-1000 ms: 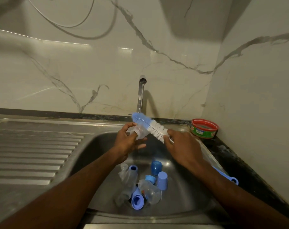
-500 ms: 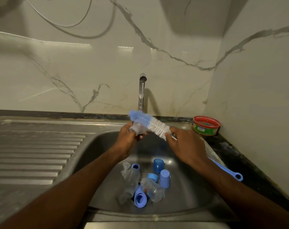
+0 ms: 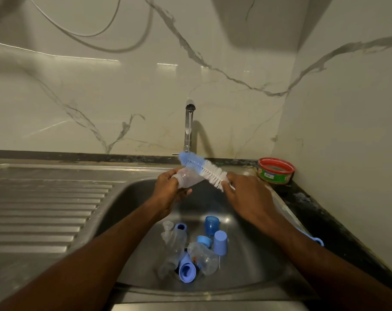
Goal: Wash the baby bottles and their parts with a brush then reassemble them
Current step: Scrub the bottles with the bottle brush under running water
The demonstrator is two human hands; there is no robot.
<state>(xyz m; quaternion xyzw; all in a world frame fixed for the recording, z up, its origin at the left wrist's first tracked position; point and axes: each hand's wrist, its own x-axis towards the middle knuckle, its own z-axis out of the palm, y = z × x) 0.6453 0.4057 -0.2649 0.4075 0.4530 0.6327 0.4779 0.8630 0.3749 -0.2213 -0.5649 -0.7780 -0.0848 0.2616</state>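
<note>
Above the sink (image 3: 123,198): left hand (image 3: 168,191) grip curled round a clear bottle (image 3: 188,176). Right hand (image 3: 246,198) grip closed on the brush (image 3: 204,169) handle, mostly hidden behind the arm; only the blue end loop (image 3: 318,241) shows. Bristles touch the bottle. In the sink lie blue caps (image 3: 220,242) and clear parts (image 3: 204,259), overlapping, hard to separate. Right of the sink, a red tub (image 3: 275,170).

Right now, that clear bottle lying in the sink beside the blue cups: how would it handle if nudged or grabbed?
The clear bottle lies on its side and looks round, so it probably rolls. It seems to be thin, empty plastic, so likely light. The sink is probably wet, so it may be slippery.
</note>
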